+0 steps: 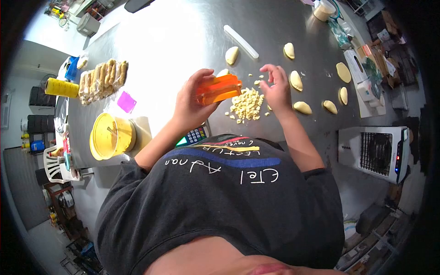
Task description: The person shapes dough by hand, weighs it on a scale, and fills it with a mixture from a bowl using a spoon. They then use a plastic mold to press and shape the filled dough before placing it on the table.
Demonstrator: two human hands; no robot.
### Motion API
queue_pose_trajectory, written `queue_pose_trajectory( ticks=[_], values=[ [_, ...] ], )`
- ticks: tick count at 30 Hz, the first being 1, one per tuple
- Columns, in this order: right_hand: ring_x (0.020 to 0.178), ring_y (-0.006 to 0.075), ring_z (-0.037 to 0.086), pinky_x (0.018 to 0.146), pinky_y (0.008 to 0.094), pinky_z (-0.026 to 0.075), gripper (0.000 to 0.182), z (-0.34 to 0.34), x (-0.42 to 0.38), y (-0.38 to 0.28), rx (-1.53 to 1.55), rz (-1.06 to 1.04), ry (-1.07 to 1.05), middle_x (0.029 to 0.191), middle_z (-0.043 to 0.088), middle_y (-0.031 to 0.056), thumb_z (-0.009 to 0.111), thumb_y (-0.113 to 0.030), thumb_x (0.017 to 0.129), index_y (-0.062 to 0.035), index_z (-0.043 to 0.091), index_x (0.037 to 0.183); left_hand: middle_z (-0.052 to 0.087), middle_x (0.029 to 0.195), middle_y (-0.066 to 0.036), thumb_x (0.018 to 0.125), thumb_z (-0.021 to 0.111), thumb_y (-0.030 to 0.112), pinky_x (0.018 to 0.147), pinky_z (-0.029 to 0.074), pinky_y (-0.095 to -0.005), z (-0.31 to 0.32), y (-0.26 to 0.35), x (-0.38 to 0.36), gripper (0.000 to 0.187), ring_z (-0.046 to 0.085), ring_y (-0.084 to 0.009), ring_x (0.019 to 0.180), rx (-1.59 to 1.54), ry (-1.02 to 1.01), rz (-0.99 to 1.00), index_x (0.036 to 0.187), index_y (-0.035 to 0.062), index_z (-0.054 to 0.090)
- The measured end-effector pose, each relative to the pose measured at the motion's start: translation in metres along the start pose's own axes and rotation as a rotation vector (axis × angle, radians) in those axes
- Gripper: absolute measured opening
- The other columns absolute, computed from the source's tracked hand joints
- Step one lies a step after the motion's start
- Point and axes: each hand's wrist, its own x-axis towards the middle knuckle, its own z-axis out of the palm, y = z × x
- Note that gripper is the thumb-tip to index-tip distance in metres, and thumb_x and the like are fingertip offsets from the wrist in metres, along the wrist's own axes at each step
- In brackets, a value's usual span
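Note:
My left hand (192,101) is wrapped round an orange plastic half-moon pastry mould (221,90), held above the metal table. To its right, my right hand (277,89) is raised with its fingers apart and nothing visible in them. Between the hands lies a pile of small pale-yellow pieces (247,106), perhaps dough scraps. Half-moon dough pastries lie about: one pastry (232,55) beyond the mould, another pastry (296,81) beside my right hand, and several more farther right. Part of a further pastry (222,73) shows behind the mould.
A white rolling pin (241,41) lies on the metal table (275,27). At left are a yellow tub (112,136) with a utensil in it, a purple card (126,101), bagged sticks (103,81) and a yellow roll (62,87). A digital scale (193,136) sits close to my body. A flat dough disc (343,72) lies right.

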Motion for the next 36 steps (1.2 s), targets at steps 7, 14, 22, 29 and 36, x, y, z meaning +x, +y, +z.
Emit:
queue_pose_trajectory(
  ticks=[7,14,22,29,36],
  values=[
    [0.089,0.0250,0.046,0.086,0.0386,0.036,0.040,0.012,-0.010,-0.032,-0.017,-0.188,0.031,0.091,0.048,0.0069,0.065,-0.001,0.061,-0.0138,0.056,0.097,0.057,0.106,-0.012,0.073,0.074,0.011,0.080,0.049,-0.0289,0.021,-0.002,0.008,0.063,0.058,-0.0188,0.097,-0.067,0.032,-0.218,0.125,0.0038,0.040],
    [0.095,0.0289,0.042,0.087,0.0406,0.032,0.034,0.030,-0.015,-0.028,-0.081,-0.232,-0.006,0.096,0.047,0.0073,0.064,0.001,0.059,-0.0141,0.057,0.089,0.058,0.103,-0.007,0.096,0.045,0.023,0.071,0.046,-0.0225,0.046,-0.018,-0.006,0.036,0.057,-0.0104,0.085,-0.585,-0.019,-0.568,0.123,-0.0011,0.046],
    [0.087,0.0248,0.043,0.079,0.0352,0.032,0.013,0.022,-0.013,-0.011,-0.126,-0.293,0.144,0.089,0.046,0.0053,0.062,-0.007,0.068,-0.0147,0.053,0.074,0.060,0.101,-0.008,0.095,0.043,0.021,0.081,0.047,-0.0332,0.023,-0.018,0.009,0.027,0.058,-0.0148,0.091,-1.097,0.219,-0.819,0.114,0.0047,0.051],
    [0.089,0.0258,0.055,0.080,0.0356,0.043,0.025,0.008,-0.001,0.000,0.057,-0.088,0.153,0.095,0.060,0.0113,0.050,0.005,0.069,-0.0057,0.061,0.089,0.056,0.106,-0.007,0.093,0.045,0.013,0.094,0.043,-0.0462,0.015,-0.013,0.006,0.017,0.057,-0.0184,0.100,-1.315,0.278,-0.844,0.108,0.0069,0.044],
    [0.106,0.0333,0.054,0.090,0.0383,0.044,0.053,0.033,-0.016,-0.048,0.198,0.232,-0.129,0.116,0.051,0.0249,0.054,-0.014,0.078,0.0072,0.043,0.125,0.054,0.108,-0.007,0.089,0.048,0.003,0.096,0.043,-0.0461,0.048,-0.008,-0.018,0.018,0.055,-0.0198,0.104,-1.157,0.277,-0.685,0.105,0.0083,0.041]
  ],
)
